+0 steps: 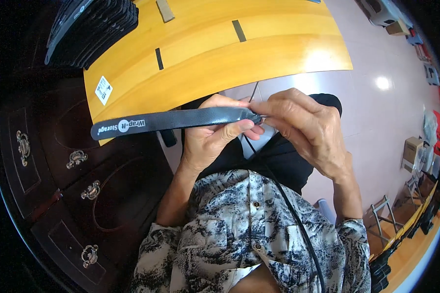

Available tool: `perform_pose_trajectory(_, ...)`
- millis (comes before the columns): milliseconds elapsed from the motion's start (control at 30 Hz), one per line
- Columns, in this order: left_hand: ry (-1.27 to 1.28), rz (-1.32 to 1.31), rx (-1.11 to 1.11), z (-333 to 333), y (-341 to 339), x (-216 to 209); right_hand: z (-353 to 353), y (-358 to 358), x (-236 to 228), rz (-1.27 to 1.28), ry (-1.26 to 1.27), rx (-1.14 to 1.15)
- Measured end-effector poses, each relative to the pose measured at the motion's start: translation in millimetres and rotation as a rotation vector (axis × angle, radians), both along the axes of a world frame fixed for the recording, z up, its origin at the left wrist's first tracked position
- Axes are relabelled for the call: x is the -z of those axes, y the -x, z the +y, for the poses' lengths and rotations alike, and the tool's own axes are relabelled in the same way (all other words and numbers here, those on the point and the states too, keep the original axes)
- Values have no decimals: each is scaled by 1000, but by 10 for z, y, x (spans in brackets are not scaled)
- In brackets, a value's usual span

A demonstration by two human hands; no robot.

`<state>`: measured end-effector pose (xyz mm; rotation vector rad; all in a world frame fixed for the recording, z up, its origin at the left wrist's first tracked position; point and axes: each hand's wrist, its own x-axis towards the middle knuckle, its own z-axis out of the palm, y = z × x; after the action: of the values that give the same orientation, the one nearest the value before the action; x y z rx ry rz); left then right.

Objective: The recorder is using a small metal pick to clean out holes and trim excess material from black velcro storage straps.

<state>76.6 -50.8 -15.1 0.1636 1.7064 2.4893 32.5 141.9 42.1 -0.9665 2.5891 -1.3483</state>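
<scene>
A long black strap point(181, 120) with a rounded left end and white printing stretches to the left from my hands, in front of the table's near edge. My left hand point(210, 139) is closed on the strap close to its right end, thumb below and fingers behind. At that end sits a small dark piece point(255, 117), partly covered by fingertips, so its shape is unclear. My right hand point(305, 127) pinches there with thumb and fingers together; what lies between them is too hidden to name. A thin black cable point(289, 202) passes behind the hands and down over my shirt.
A yellow wooden table point(205, 58) carries a stack of black straps point(93, 31) at far left, two short dark strips, a tan strip point(165, 10) and a white label point(103, 90). Dark drawers point(83, 195) stand at left. Boxes point(412, 152) and a folding stool point(387, 217) stand at right.
</scene>
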Motion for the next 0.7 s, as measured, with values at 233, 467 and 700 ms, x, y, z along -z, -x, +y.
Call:
perform_pose_trajectory(233, -165, -84, 228, -87, -23, -46, 118, 122, 2, 0, 59, -209)
perform_pose_trajectory(467, -248, -139, 48, 102, -153, -167, 48, -26, -257, 138, -53, -150)
perform_pose_trajectory(700, -171, -295, 18, 93, -231, -343, 83, -129, -211, 40, -20, -137)
